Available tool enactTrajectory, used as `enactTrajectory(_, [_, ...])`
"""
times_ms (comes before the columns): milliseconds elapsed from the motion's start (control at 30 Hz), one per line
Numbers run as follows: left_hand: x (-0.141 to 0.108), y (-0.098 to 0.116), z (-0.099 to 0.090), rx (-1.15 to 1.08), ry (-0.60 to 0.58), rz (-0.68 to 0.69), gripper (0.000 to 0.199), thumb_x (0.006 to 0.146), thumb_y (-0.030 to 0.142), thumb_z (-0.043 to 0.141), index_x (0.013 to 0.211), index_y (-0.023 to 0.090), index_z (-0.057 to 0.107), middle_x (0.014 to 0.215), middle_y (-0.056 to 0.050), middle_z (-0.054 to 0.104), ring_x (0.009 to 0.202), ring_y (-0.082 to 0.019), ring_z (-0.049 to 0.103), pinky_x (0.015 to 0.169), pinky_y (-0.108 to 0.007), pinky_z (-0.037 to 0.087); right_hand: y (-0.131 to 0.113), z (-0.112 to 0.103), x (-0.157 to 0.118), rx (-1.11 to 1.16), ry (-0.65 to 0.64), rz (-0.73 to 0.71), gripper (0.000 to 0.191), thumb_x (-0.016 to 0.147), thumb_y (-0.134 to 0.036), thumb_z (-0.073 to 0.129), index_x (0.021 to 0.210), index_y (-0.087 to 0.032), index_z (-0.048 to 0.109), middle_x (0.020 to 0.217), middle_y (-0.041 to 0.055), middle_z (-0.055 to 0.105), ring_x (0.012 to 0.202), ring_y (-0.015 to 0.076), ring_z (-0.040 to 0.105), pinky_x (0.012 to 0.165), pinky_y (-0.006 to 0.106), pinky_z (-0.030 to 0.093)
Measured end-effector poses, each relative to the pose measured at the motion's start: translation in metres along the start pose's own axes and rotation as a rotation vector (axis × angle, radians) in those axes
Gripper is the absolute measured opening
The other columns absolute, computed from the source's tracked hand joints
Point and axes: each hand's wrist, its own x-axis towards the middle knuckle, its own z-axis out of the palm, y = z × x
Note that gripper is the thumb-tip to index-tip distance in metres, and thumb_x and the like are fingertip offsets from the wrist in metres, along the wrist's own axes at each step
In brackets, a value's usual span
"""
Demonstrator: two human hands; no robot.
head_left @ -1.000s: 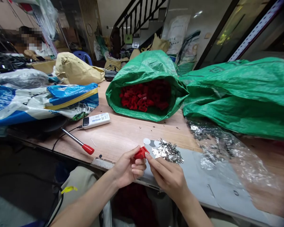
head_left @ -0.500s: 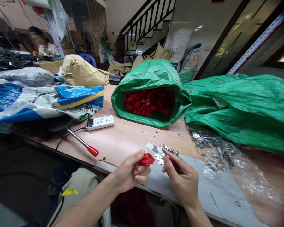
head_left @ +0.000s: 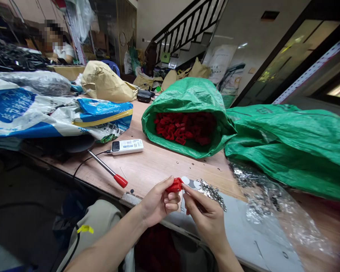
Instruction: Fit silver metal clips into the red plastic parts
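Between the thumb and curled fingers of my left hand (head_left: 161,202) is a small red plastic part (head_left: 175,185), held above the table's front edge. My right hand (head_left: 205,213) is closed in a pinch, its fingertips right at the part's right side. Whatever sits in that pinch is too small and hidden to make out. Just beyond my right hand, a heap of small shiny metal pieces (head_left: 212,192) lies on a grey sheet (head_left: 243,223). Further back, a green woven sack (head_left: 187,151) lies with its mouth facing me, holding many similar red parts (head_left: 184,128).
A lever with a red grip (head_left: 120,180) sticks up at the left, near a white cabled device (head_left: 127,146). A blue-and-white sack (head_left: 53,117) lies behind it. Clear plastic (head_left: 277,200) and another green sack (head_left: 289,143) cover the right. Far left, a person (head_left: 58,47) sits.
My right hand has moved left from beside the metal pieces to the red part, fingertips now meeting it. The left hand still holds the part. The view has shifted slightly.
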Motion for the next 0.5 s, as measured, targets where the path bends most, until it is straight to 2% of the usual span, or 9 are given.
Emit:
enactTrajectory(67, [0.001,0.003,-0.001,0.001,0.004,0.03,0.031,0.087,0.036,0.072,0.076,0.01,0.058,0.052,0.006,0.04,0.044,-0.002,0.031,0.039,-0.01,0.027,-0.001,0.005,0.002,-0.003,0.02,0.02,0.024,0.091,-0.025,0.065,0.111,-0.026,0.078,0.063,-0.0002,0.061,0.052,0.0132,0.053,0.049,0.026,0.046])
enactTrajectory(167, [0.002,0.009,-0.002,0.002,-0.009,0.108,0.029,0.086,0.033,0.072,0.076,0.012,0.056,0.052,0.007,0.039,0.044,-0.002,0.029,0.04,-0.01,0.025,0.0,0.016,0.008,0.153,0.048,0.215,0.028,0.089,-0.035,0.068,0.112,-0.022,0.078,0.058,-0.0012,0.056,0.048,0.0123,0.049,0.047,0.026,0.046])
enactTrajectory(233, [-0.002,0.013,0.001,0.022,-0.034,0.157,0.032,0.084,0.036,0.074,0.076,0.014,0.053,0.052,0.008,0.038,0.044,-0.002,0.028,0.041,-0.01,0.024,0.007,0.02,0.018,0.296,0.092,0.386,0.04,0.085,-0.043,0.071,0.117,-0.019,0.076,0.056,-0.0036,0.051,0.043,0.0098,0.041,0.044,0.026,0.044])
enactTrajectory(300, [-0.01,0.016,0.005,0.166,-0.078,0.2,0.039,0.082,0.045,0.074,0.075,0.017,0.049,0.053,0.008,0.04,0.044,-0.003,0.03,0.042,-0.012,0.025,0.019,0.02,0.037,0.309,0.144,0.498,0.054,0.081,-0.051,0.071,0.122,-0.015,0.071,0.061,-0.0044,0.05,0.041,0.0071,0.035,0.043,0.026,0.043])
enactTrajectory(367, [-0.021,0.013,0.009,0.531,-0.143,0.194,0.043,0.081,0.054,0.071,0.074,0.019,0.047,0.055,0.007,0.045,0.044,-0.005,0.037,0.044,-0.016,0.028,0.035,0.017,0.066,0.153,0.163,0.535,0.062,0.082,-0.056,0.066,0.126,-0.013,0.067,0.067,-0.0042,0.051,0.039,0.0056,0.032,0.044,0.026,0.045])
enactTrajectory(433, [-0.031,0.003,0.009,1.091,-0.211,0.132,0.04,0.08,0.054,0.069,0.075,0.019,0.051,0.059,0.003,0.054,0.05,-0.009,0.048,0.047,-0.019,0.033,0.054,0.014,0.101,0.046,0.179,0.541,0.06,0.085,-0.052,0.062,0.129,-0.012,0.064,0.067,-0.0043,0.052,0.04,0.0065,0.035,0.047,0.027,0.046])
enactTrajectory(500, [-0.033,-0.017,0.003,1.696,-0.266,0.074,0.031,0.077,0.048,0.071,0.084,0.019,0.061,0.073,-0.001,0.065,0.066,-0.017,0.06,0.055,-0.023,0.039,0.072,0.012,0.139,-0.069,0.194,0.551,0.053,0.088,-0.044,0.063,0.128,-0.01,0.063,0.065,-0.0037,0.054,0.044,0.0098,0.043,0.051,0.029,0.048])
